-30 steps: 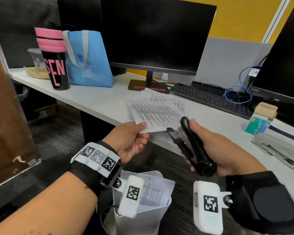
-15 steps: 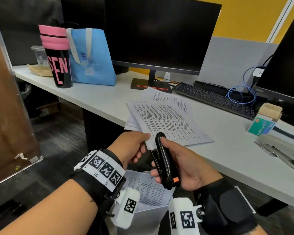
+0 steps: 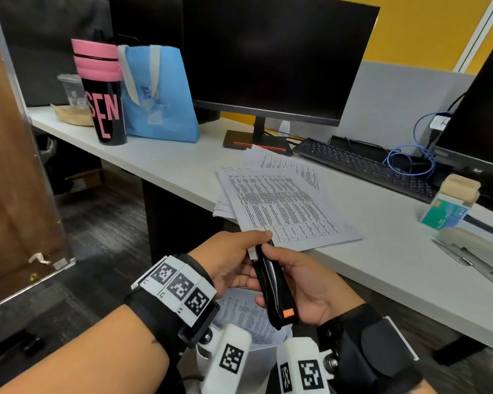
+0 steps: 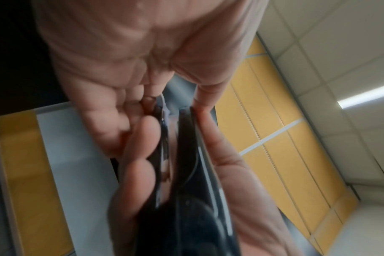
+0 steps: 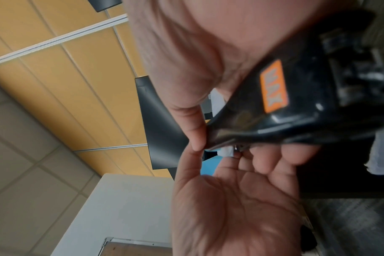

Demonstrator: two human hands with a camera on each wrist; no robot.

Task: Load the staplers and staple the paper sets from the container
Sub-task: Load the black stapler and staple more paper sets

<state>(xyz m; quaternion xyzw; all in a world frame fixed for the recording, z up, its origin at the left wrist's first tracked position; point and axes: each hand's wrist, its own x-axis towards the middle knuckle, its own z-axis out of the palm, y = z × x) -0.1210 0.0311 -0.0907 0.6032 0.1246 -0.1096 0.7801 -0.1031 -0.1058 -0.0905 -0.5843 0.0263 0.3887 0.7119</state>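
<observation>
A black stapler (image 3: 275,291) with an orange label lies in my right hand (image 3: 264,268), thumb on top near its nose and fingers curled under it. My left hand (image 3: 256,245) pinches the near corner of a printed paper set (image 3: 285,211), and that corner sits in the stapler's mouth. The rest of the set lies on the white desk (image 3: 165,163). In the left wrist view a gap shows between the stapler (image 4: 186,173) arms. The right wrist view shows the stapler (image 5: 296,104) rear. A white container (image 3: 256,354) with more printed sheets stands below my hands.
A grey stapler (image 3: 473,254) and a green staple box (image 3: 444,211) lie on the desk at right. More sheets (image 3: 291,163) lie behind the set. A monitor (image 3: 273,55), keyboard (image 3: 365,166), blue bag (image 3: 160,95) and pink-and-black tumbler (image 3: 103,92) stand further back.
Both hands drew back toward me with the paper set. The stapler, wide open a second ago, has come onto the set's near corner, and my right thumb now lies on top of it.
</observation>
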